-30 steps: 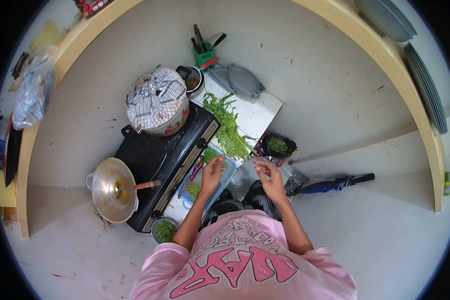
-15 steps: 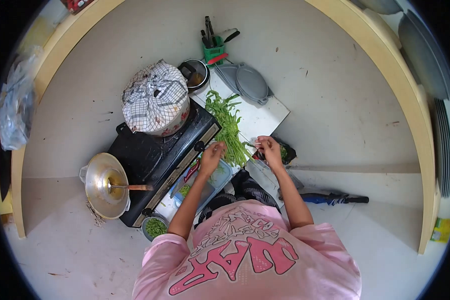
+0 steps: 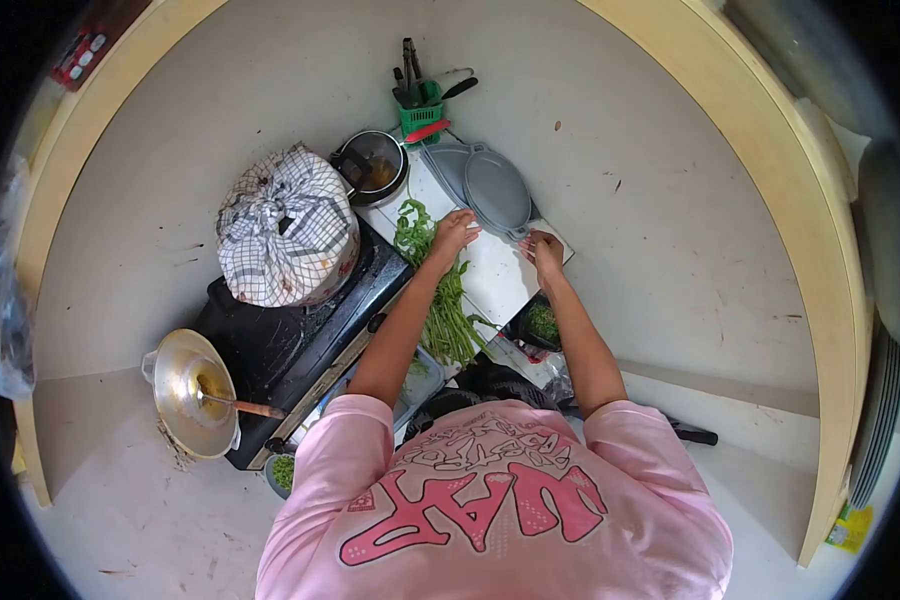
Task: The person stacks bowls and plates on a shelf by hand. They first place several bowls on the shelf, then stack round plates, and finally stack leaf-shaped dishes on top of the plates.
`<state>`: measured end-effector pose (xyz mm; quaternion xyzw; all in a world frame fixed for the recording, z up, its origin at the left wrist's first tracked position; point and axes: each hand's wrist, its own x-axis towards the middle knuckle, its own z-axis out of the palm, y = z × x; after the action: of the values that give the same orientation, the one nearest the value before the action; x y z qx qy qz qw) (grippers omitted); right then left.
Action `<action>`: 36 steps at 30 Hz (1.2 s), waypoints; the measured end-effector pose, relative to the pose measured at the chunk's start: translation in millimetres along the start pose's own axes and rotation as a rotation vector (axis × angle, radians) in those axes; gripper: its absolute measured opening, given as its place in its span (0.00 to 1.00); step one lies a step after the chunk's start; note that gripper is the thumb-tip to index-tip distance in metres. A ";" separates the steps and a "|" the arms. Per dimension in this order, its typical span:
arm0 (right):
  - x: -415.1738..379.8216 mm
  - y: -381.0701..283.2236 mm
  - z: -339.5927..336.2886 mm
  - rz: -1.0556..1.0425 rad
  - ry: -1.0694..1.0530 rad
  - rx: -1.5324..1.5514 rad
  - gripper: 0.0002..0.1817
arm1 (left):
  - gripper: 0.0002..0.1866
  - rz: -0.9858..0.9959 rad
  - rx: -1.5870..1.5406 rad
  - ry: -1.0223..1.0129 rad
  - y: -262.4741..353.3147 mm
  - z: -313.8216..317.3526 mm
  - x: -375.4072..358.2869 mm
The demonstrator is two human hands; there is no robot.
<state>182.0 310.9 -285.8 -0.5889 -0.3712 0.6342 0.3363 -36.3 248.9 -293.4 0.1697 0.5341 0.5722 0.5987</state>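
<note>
Over the white tabletop, my left hand hovers with fingers apart, beside the upper part of a bunch of long green leafy stems. My right hand is at the lower end of a grey oval pan, its fingers loosely bent and apart near the pan's small handle. Whether they touch that handle is hard to see. Nothing shows in either hand. Below the stems, a blue-rimmed tray is partly hidden by my left arm.
On the left stands a black stove with a cloth-covered pot. A wok holds a wooden-handled ladle. A saucepan and green utensil basket are at the back. A dark bag of greens lies beneath my right forearm.
Both hands have moved up and away from my body, from the lower stems to near the grey pan. The camera view has shifted slightly.
</note>
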 end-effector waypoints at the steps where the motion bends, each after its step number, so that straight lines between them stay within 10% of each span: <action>1: 3.8 1.8 0.3 -0.013 0.012 -0.032 0.19 | 0.20 -0.006 -0.005 0.007 -0.8 2.4 5.3; 19: 12.5 -4.0 5.0 -0.188 -0.126 0.215 0.09 | 0.32 0.071 -0.017 0.145 -27.7 28.8 34.5; 29: -101.6 -2.8 -39.7 -0.250 -0.287 0.158 0.06 | 0.38 0.092 -0.042 0.039 53.9 12.4 -83.5; 36: -229.1 -9.6 -53.7 -0.305 -0.185 0.079 0.12 | 0.23 0.301 -0.091 -0.176 64.7 -28.9 -183.2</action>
<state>253.8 121.8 -165.2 -0.4513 -0.4603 0.6413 0.4161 -51.7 96.9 -169.9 0.2698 0.4217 0.6618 0.5580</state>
